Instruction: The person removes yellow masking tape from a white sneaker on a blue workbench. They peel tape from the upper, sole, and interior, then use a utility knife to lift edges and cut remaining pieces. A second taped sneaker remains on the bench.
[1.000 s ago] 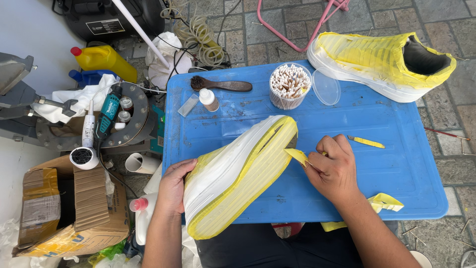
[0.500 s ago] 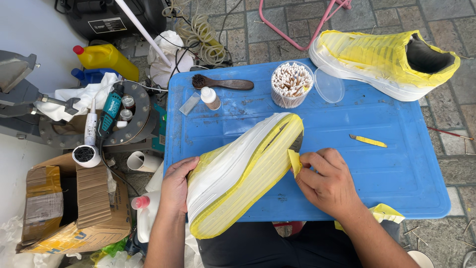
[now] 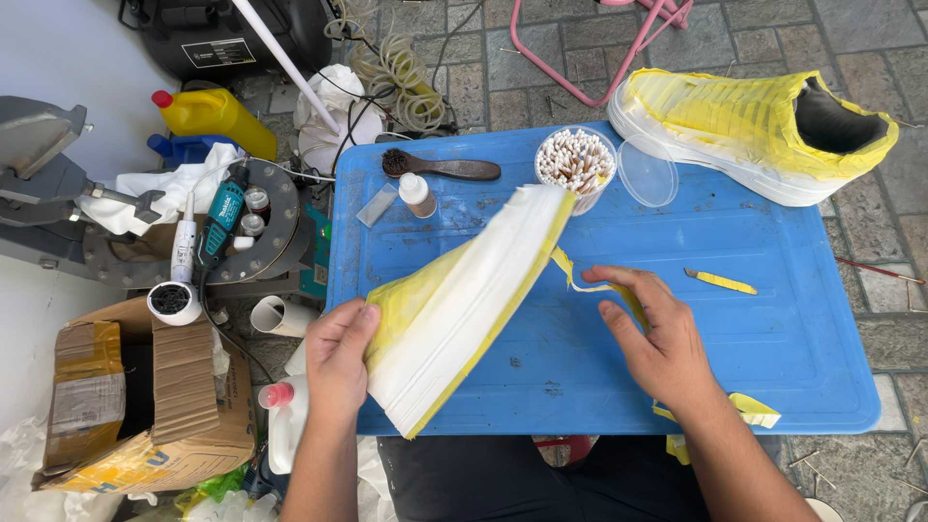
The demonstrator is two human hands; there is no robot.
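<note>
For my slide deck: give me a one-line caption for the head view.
Left hand holds a white-soled, yellow-taped shoe over a blue plastic tray; right hand pinches a yellow tape strip.

left hand fingers behind shoe, forearms cropped

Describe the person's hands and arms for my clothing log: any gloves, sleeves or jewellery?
Both the left hand and right hand are bare: no gloves, rings or watch visible. Forearms are uncovered, with no sleeves in view.
</note>
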